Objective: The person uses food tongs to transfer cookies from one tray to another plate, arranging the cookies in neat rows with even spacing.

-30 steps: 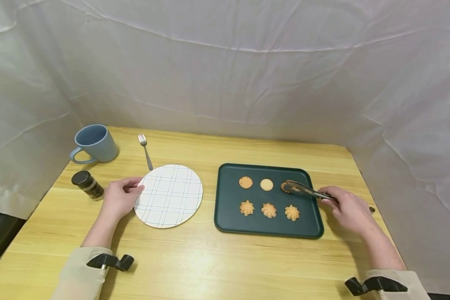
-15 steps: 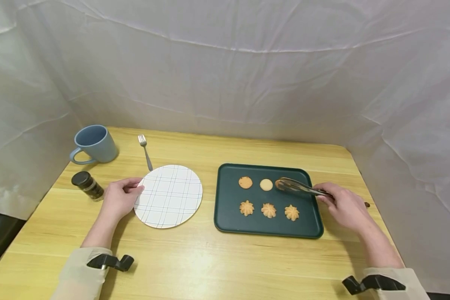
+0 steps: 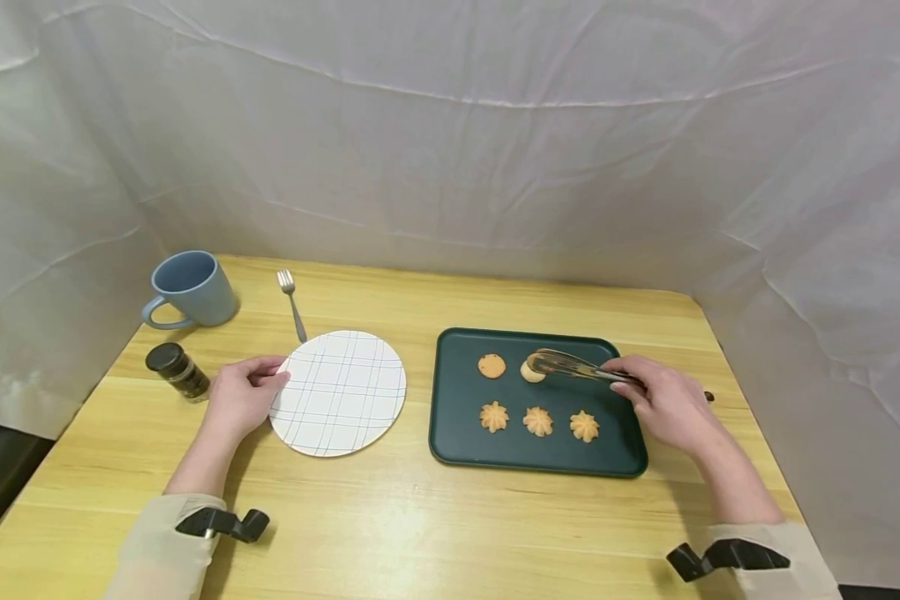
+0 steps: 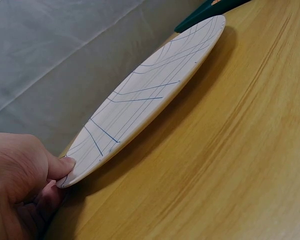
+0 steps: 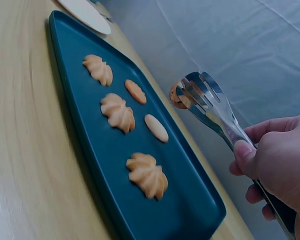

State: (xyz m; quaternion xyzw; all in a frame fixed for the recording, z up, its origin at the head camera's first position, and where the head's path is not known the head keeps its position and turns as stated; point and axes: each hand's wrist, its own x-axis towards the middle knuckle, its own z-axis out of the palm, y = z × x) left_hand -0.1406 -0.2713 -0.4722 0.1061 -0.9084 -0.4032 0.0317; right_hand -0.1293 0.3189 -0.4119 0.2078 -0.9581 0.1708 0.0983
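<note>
My right hand (image 3: 663, 402) grips a pair of metal tongs (image 3: 573, 364). Between the slotted tips of the tongs is a round speckled cookie (image 5: 178, 95), lifted above the dark green tray (image 3: 450, 450). On the tray lie a speckled round cookie (image 3: 491, 365), a pale round cookie (image 3: 530, 375) partly covered by the tongs in the head view, and a row of flower-shaped cookies (image 3: 537, 421). My left hand (image 3: 242, 396) pinches the left rim of a white plate (image 3: 337, 392) with blue lines, thumb on top, fingers partly hidden beneath.
A blue mug (image 3: 195, 287) stands at the back left corner, with a black-capped spice jar (image 3: 177, 371) in front of it. Behind the plate lies a fork (image 3: 292, 307). Pale cloth (image 3: 450, 167) hangs along the back and sides of the wooden table (image 3: 420, 533).
My right hand has moved left with the tongs, carrying the speckled cookie from the tray's right end to above the pale cookie. The left hand and plate stay in place.
</note>
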